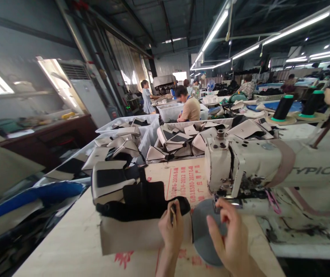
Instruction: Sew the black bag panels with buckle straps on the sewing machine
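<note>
A beige and black sewn piece [141, 234], like part of a bag or cover, lies on the wooden table with its black lining up. Over its right end my left hand [172, 227] is closed, with a small dark and brass-coloured thing showing between the fingers; its kind is unclear. A grey rounded panel [205, 234] adjoins that end. My right hand [232, 232] is above the panel, thumb and forefinger apart, fingertips close to the needle area of the sewing machine [248, 165]. No held thing shows in it.
White bins [150, 134] of similar beige and black pieces [179, 138] stand behind the table [67, 234]. A blue-lined container [61, 192] is at the left. Black thread cones [282, 107] stand behind the machine. A co-worker [189, 105] sits beyond the bins.
</note>
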The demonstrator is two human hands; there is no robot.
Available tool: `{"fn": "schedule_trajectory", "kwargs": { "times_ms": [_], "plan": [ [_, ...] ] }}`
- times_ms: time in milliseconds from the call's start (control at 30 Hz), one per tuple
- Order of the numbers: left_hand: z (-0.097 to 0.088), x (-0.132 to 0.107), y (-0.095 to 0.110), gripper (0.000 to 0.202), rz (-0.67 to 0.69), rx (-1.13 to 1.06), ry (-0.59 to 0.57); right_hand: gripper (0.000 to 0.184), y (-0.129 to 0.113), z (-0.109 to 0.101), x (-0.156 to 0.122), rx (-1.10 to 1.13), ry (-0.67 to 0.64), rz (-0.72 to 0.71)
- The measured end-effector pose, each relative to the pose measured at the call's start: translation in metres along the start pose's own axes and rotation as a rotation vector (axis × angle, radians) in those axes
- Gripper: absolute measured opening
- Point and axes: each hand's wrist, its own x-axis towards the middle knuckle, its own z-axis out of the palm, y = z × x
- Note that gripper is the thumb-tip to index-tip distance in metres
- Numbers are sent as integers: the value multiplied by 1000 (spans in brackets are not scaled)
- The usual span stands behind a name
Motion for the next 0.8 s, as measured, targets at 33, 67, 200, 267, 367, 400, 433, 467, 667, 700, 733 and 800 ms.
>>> {"fn": "schedule_trajectory", "kwargs": {
  "times_ms": [33, 67, 200, 267, 367, 400, 433, 467, 667, 700, 733, 800],
  "plan": [
    [5, 4, 4, 26, 34, 36, -57, 49, 8, -2, -6, -63, -42, -114],
    [10, 9, 9, 25, 65, 79, -118, 50, 15, -5, -11, -112, -79, -208],
    [17, 26, 18, 22, 71, 228, -276, 44, 19, -24, -2, -178, -225, -387],
    [3, 29, 3, 21, 24, 289, -280, 39, 11, -40, 16, -211, -243, -446],
    [-39, 23, -36, 25, -55, 369, -122, 39, -3, -61, 35, -215, -143, -442],
    [-54, 18, -48, 24, -36, 352, -69, 39, -7, -64, 35, -192, -112, -431],
    [-69, 12, -57, 23, 18, 284, -59, 39, -10, -63, 31, -162, -116, -434],
    [-81, 6, -61, 22, 85, 207, -67, 38, -13, -59, 25, -137, -165, -444],
    [-108, -8, -3, 20, 190, -22, -67, 33, -11, -2, 3, -145, -583, -193],
    [-106, -3, 13, 19, 157, -25, -50, 28, -7, 3, 7, -96, -561, -148],
    [-102, 5, 28, 18, 128, -32, -52, 23, -3, 5, 13, -38, -520, -126],
    [-93, 25, 57, 17, 101, -47, -120, 20, 5, 4, 27, 34, -388, -125]
  ]
}}
